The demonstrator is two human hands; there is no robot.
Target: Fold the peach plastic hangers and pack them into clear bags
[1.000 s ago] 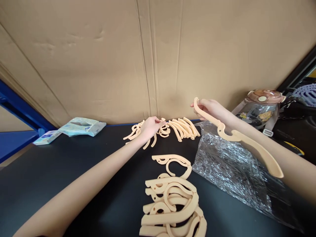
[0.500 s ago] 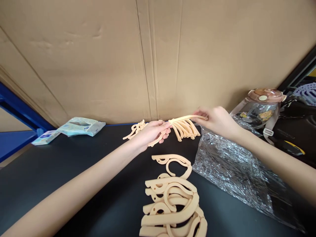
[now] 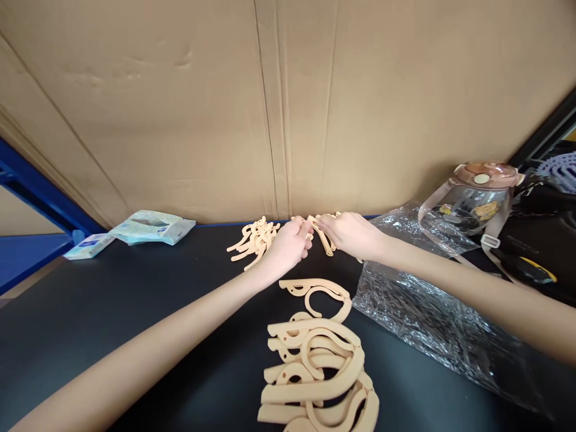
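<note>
I see three heaps of tan hanger pieces on the tabletop (image 3: 135,336): a near heap (image 3: 315,378), a far left heap (image 3: 254,240) and a far right heap (image 3: 326,231) partly hidden by my two hands. The pieces overlap too much to count. One clear bag (image 3: 432,324), one bottle (image 3: 472,201), two packets (image 3: 153,227).

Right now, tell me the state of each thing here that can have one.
left hand: closed on a beige piece
right hand: closed on a beige piece
near pile of hooks: lying stacked, untouched
plastic bag: crumpled, flat on table
water bottle: lid shut
</note>
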